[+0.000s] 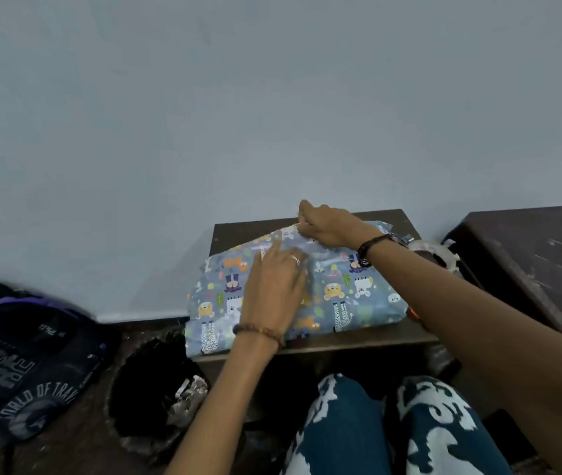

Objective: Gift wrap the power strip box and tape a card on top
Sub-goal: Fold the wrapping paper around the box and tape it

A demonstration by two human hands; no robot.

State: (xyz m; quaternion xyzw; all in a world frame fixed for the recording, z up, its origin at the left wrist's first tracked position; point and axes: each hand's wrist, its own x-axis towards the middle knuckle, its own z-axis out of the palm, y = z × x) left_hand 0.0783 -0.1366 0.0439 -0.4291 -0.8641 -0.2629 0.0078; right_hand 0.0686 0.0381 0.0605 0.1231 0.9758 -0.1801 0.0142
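Wrapped box (351,296): covered in blue-grey gift paper printed with cartoon animals; lies flat on a small dark wooden table (358,335), long axis running left to right, left end overhanging the table's edge.

Left hand (274,289): laid palm-down on the middle of the wrapped top, fingers straight and spread, pressing the paper flat; ring on one finger, beaded bracelet at the wrist.

Right hand (329,224): at the far edge of the parcel, fingers curled and pinching a raised fold of paper; dark band at the wrist, forearm crossing above the parcel's right end.

Tape roll (439,253): clear, on a white holder, on the table just right of the parcel, partly hidden by the right arm.

Second dark wooden table (529,255): to the right, apart from the first.

Dark round bin (152,389): on the floor at lower left, scraps inside.

Dark printed bag (15,358): far left.

Pale blue wall (272,97): behind.

Patterned trousers (375,433): on the person's knees, foreground.
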